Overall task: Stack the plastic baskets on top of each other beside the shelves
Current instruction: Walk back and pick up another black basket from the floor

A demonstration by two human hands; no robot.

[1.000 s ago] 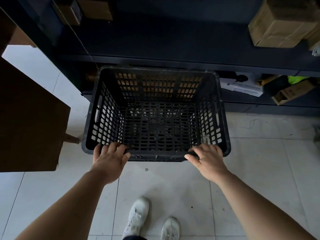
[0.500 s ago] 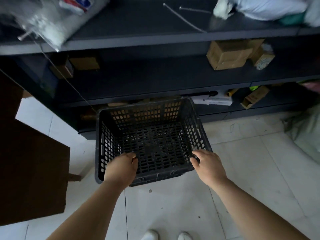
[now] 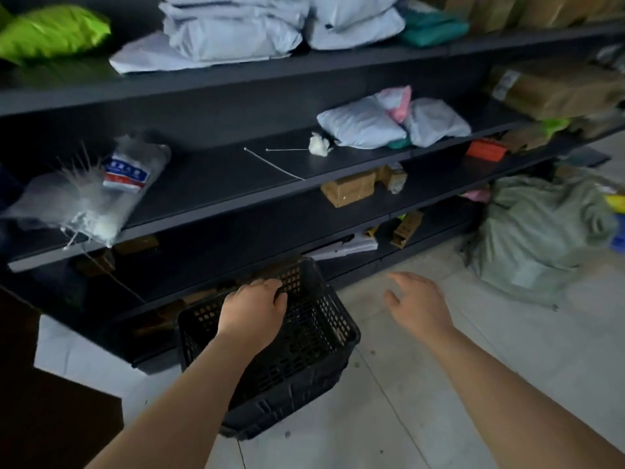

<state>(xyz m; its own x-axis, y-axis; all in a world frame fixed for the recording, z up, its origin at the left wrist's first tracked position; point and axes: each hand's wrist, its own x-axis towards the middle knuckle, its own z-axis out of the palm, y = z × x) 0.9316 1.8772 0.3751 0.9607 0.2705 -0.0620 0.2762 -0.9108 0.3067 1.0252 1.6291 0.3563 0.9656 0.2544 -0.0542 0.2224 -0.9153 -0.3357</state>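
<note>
A black plastic basket with mesh walls stands on the pale tiled floor, right against the foot of the dark shelves. My left hand reaches across its open top, fingers curled down at the far wall near the rim. My left forearm hides much of the basket's inside. My right hand hovers to the right of the basket, clear of it, fingers spread and holding nothing. Whether another basket lies beneath this one I cannot tell.
The shelves carry white and grey parcels, a green bag and brown boxes. A big grey-green sack slumps on the floor at right. A dark brown board stands at lower left.
My right hand has let go of the basket's near rim and moved right. My left hand shifted from the near rim toward the far wall. The view has lifted and swung right.
</note>
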